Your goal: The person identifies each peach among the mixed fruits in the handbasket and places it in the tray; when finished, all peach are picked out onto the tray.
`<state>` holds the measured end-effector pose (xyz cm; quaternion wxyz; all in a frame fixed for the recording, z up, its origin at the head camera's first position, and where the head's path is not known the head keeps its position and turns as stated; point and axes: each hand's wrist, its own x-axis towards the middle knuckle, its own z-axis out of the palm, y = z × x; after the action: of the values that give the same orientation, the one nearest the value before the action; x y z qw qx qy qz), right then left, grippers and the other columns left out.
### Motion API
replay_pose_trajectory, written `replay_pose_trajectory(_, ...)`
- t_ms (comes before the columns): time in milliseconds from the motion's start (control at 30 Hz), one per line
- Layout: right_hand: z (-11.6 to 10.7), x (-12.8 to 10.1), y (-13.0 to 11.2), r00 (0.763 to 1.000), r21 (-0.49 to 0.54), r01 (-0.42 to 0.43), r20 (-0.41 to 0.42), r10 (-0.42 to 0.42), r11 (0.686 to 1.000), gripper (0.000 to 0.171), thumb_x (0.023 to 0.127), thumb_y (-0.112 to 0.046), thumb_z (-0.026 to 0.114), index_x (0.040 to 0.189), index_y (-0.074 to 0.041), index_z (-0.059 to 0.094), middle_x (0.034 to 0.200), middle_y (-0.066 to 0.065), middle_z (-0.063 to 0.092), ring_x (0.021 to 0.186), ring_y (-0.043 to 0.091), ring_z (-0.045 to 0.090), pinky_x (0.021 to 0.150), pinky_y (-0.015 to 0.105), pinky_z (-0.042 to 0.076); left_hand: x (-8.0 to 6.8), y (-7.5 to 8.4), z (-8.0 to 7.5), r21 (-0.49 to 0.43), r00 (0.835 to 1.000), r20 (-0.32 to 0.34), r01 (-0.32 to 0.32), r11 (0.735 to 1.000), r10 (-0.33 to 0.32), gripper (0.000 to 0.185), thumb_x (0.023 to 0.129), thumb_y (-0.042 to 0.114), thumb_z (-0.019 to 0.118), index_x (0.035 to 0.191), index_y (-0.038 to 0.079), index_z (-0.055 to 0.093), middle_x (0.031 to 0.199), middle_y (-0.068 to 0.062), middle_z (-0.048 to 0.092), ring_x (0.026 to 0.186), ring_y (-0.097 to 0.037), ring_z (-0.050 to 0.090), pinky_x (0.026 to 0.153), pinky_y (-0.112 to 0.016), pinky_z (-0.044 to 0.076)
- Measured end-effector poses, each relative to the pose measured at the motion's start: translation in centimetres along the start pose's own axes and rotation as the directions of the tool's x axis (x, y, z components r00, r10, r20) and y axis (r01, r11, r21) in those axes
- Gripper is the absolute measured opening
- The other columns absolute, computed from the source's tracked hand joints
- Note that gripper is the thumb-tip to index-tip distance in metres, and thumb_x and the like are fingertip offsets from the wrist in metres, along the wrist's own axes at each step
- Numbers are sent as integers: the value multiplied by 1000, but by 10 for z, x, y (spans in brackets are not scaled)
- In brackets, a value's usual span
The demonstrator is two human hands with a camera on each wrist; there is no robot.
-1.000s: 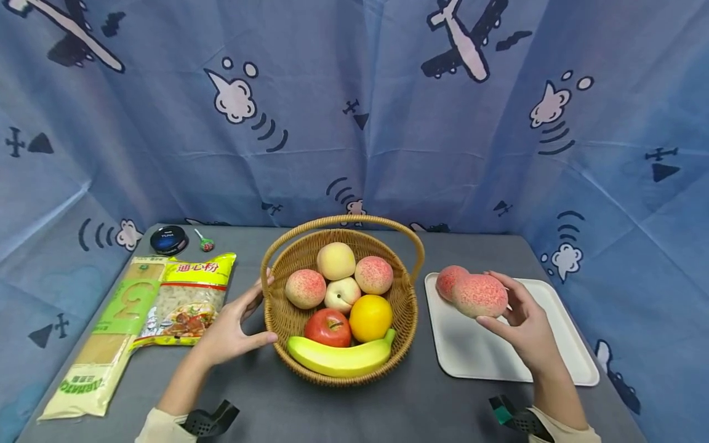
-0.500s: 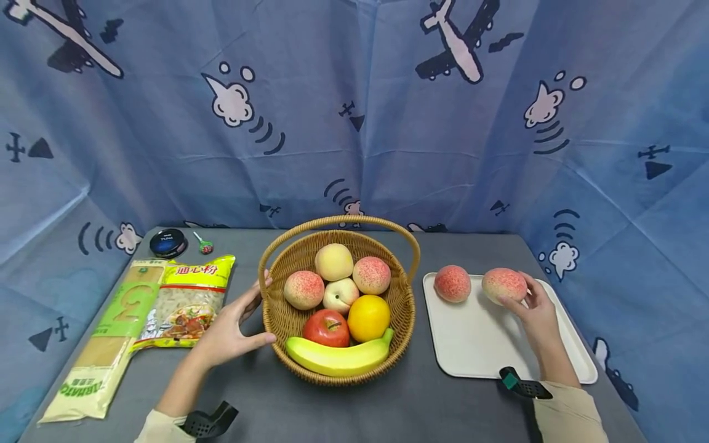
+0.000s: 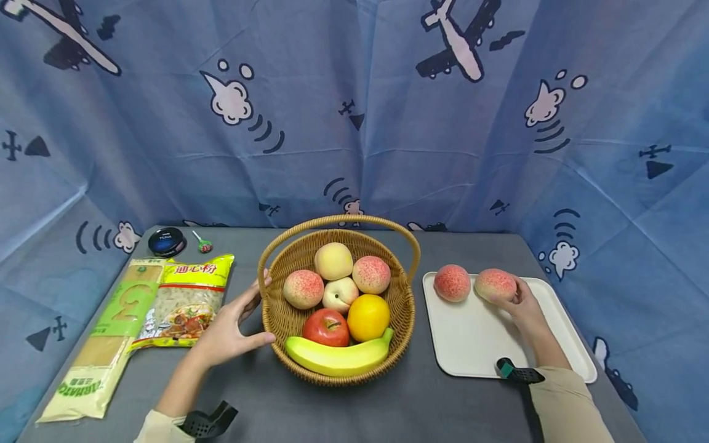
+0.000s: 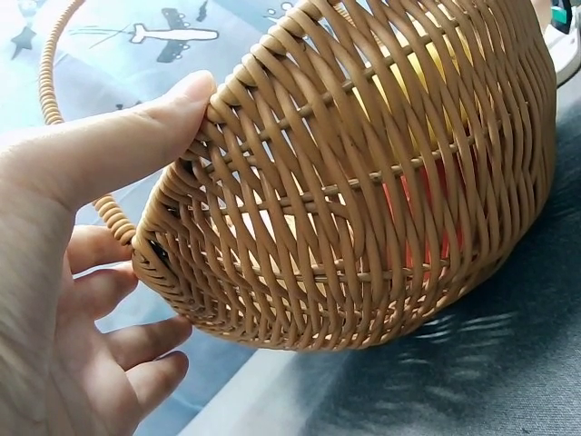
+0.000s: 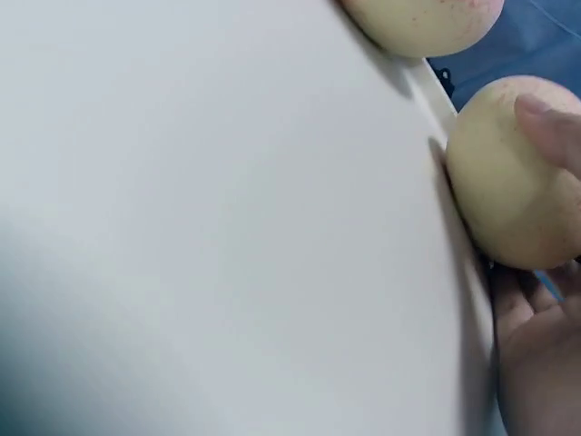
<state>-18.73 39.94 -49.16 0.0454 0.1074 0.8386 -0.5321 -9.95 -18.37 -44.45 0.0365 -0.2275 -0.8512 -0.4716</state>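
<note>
Closest to us, low in the frame, we've got both forearms coming in from the bottom edge. Our left hand [image 3: 229,331] sits lower left of centre, fingers spread and fairly straight, pressed flat against the outer wall of the wicker basket [image 3: 277,307] — thumb up by the rim, the other fingers down along the weave. It isn't curled around anything, just bracing the side.

Lower right, our right hand [image 3: 523,307] rests on the white tray [image 3: 476,344], fingers wrapped round the near side of a speckled peach [image 3: 495,284]. That peach sits on the tray, toward its far edge. Just to its left, close but apart, there's a second peach [image 3: 452,282] on the tray's far left corner.

In the basket at centre frame — a banana [image 3: 338,355] along the near edge, then a red apple [image 3: 327,326] and an orange [image 3: 368,317] side by side, and behind those four more pale and pinkish peaches.

Over on the left of the frame we see a yellow macaroni bag [image 3: 185,298] lying beside a long pasta packet [image 3: 105,338] on the grey table [image 3: 354,406]. Farther back, upper left of the table, there's a round dark tin [image 3: 167,241] and a small lollipop [image 3: 203,243] next to it. Behind everything hangs a blue curtain [image 3: 354,123] with airplane and cloud prints.
</note>
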Motion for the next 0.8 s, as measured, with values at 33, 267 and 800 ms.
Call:
replay_pose_trajectory(33,0,0,1,1000,-1,-1,18,1,1000,93,90,-35,64,153,-8,1,158,20,9,144,35,12,119,38,20,0,0,0,-2,1000,-2,-5,1000,5,92,74,14,81,150,11,29,154,-17,27,137,-7,28,105,-10,31)
replay_pose_trajectory(267,4,0,4,999,30,-4,44,3,1000,99,88,-31,67,152,-6,-4,157,22,8,145,33,10,118,27,20,1,0,0,-6,1000,-5,-8,1000,8,92,73,13,81,149,10,30,154,-17,27,137,-4,26,105,-10,30)
replay_pose_trajectory(800,0,-14,-2,1000,155,20,10,-22,988,100,90,-20,66,152,-8,-11,159,15,-11,146,27,-4,119,23,9,1,3,-1,10,1000,9,23,1000,-23,91,74,16,80,149,12,30,154,-18,26,139,-29,30,105,-12,31)
